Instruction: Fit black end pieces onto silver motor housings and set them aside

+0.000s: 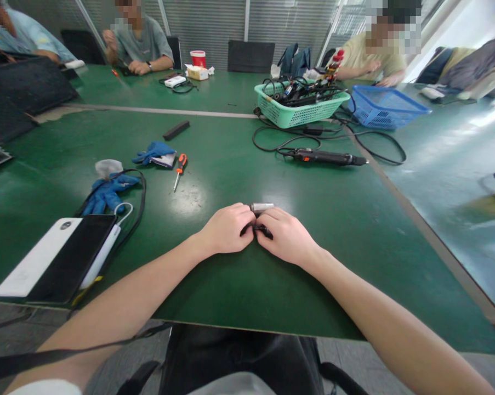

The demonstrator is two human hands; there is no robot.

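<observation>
My left hand (pixel 229 227) and my right hand (pixel 289 235) meet above the green table (pixel 247 285), fingers curled inward. Between them is a small black piece (pixel 265 231), partly covered by my fingers; its kind does not show. A silver cylinder (pixel 262 207) pokes out just beyond my fingertips, lying crosswise. Whether it joins the black piece I cannot tell. To the left, an orange-handled screwdriver (pixel 180 170) lies with its tip toward me.
Blue gloves (pixel 107 193), a black bar (pixel 176 130) and phones (pixel 45 258) lie left. A corded black electric screwdriver (pixel 329 157) lies right, before a green basket (pixel 296 109) of tools and a blue basket (pixel 385 109). Several people sit across the table.
</observation>
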